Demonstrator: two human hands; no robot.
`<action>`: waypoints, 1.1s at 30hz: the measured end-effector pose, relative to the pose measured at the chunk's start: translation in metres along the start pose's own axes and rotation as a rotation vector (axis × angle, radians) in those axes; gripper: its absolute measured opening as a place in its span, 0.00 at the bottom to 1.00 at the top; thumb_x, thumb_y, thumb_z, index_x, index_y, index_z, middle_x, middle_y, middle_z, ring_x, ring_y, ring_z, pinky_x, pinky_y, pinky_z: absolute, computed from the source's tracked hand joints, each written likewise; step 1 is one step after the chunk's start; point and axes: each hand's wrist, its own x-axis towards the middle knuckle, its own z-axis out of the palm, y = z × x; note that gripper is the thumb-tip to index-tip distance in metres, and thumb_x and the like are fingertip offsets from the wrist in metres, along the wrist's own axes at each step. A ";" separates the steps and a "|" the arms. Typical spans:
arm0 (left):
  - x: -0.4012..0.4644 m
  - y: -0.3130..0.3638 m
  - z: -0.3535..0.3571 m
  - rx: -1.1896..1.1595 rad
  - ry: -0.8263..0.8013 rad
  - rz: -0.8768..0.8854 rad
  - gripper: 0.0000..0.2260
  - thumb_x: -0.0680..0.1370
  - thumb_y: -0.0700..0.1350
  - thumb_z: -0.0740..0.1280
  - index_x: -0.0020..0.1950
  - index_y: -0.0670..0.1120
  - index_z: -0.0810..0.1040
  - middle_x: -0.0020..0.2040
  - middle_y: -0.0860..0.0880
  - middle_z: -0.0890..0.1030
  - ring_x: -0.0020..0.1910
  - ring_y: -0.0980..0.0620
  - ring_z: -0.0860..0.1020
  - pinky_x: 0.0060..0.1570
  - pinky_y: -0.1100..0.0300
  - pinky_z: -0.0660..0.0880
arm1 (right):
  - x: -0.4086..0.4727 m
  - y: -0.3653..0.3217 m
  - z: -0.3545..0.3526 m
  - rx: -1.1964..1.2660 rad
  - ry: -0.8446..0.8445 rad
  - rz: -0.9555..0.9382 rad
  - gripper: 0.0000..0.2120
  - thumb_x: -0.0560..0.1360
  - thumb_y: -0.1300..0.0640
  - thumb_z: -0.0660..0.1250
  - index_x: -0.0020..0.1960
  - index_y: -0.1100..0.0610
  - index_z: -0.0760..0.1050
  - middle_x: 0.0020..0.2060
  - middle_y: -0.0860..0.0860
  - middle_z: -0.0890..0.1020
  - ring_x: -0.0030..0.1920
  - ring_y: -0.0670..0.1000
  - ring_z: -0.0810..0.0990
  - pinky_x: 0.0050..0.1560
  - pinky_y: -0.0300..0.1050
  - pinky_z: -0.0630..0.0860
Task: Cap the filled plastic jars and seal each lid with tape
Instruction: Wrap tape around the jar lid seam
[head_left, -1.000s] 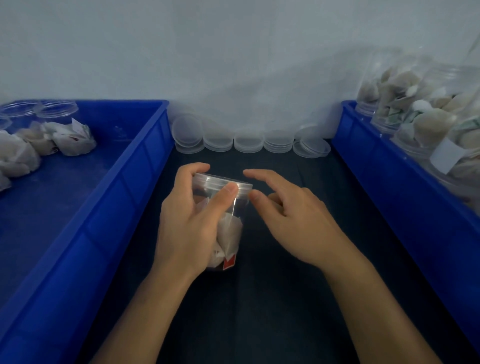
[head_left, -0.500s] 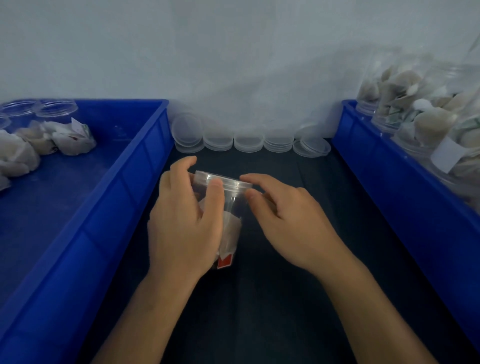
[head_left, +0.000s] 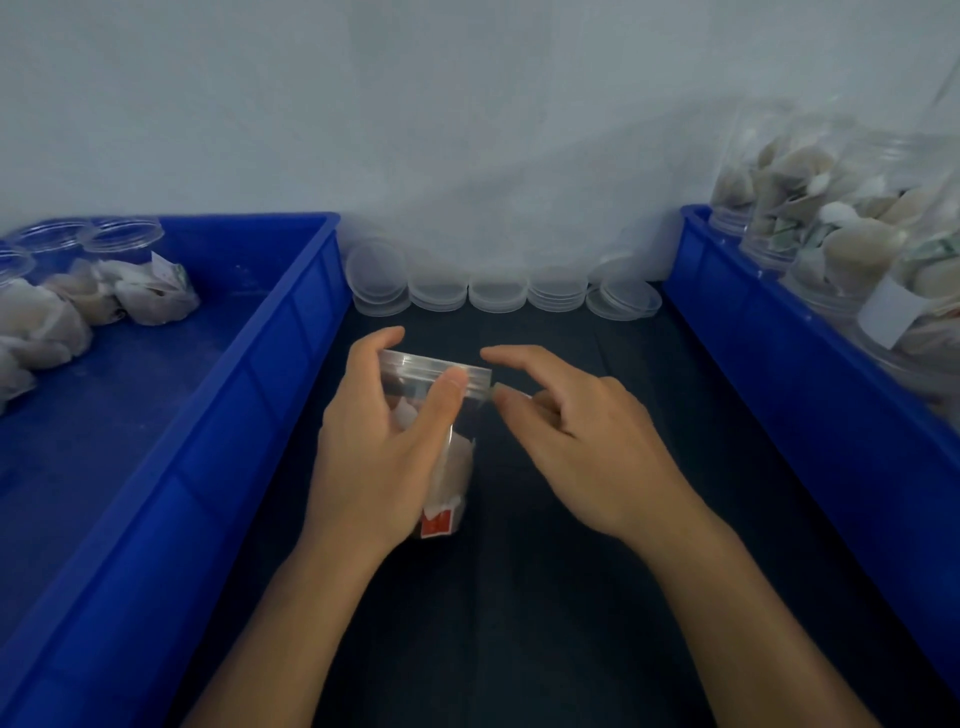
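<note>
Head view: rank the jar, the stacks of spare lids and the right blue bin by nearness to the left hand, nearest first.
1. Jar: gripped by the left hand, centre of the mat.
2. Stacks of spare lids: beyond the hand, along the back wall.
3. Right blue bin: farthest, off to the right past the right hand.

head view: single camera, head-mounted | faces forward and down | close above dark work surface (head_left: 545, 597) | flanked by blue bins (head_left: 249, 395), wall (head_left: 467, 104) behind

Bare forearms, no sleeves; hands (head_left: 395, 447) ungloved, no rings or watch.
</note>
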 end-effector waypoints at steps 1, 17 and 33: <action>0.000 -0.001 0.000 -0.011 0.001 0.000 0.35 0.71 0.72 0.64 0.76 0.61 0.68 0.56 0.66 0.79 0.56 0.69 0.78 0.49 0.66 0.73 | 0.000 0.001 0.000 -0.013 0.001 0.005 0.15 0.84 0.42 0.59 0.70 0.30 0.68 0.31 0.42 0.79 0.33 0.47 0.76 0.40 0.45 0.69; 0.003 -0.009 -0.008 -0.276 -0.183 0.058 0.30 0.75 0.63 0.69 0.76 0.58 0.69 0.60 0.65 0.80 0.59 0.59 0.82 0.54 0.67 0.78 | 0.001 0.006 -0.001 0.170 -0.076 0.030 0.12 0.82 0.39 0.64 0.64 0.31 0.73 0.27 0.45 0.76 0.29 0.44 0.75 0.35 0.45 0.70; -0.006 0.004 0.003 0.149 0.000 -0.010 0.36 0.73 0.77 0.61 0.75 0.59 0.65 0.57 0.60 0.79 0.52 0.59 0.83 0.50 0.49 0.83 | -0.003 -0.005 0.007 0.177 -0.016 0.045 0.16 0.84 0.51 0.59 0.69 0.38 0.75 0.34 0.48 0.82 0.33 0.48 0.79 0.36 0.49 0.74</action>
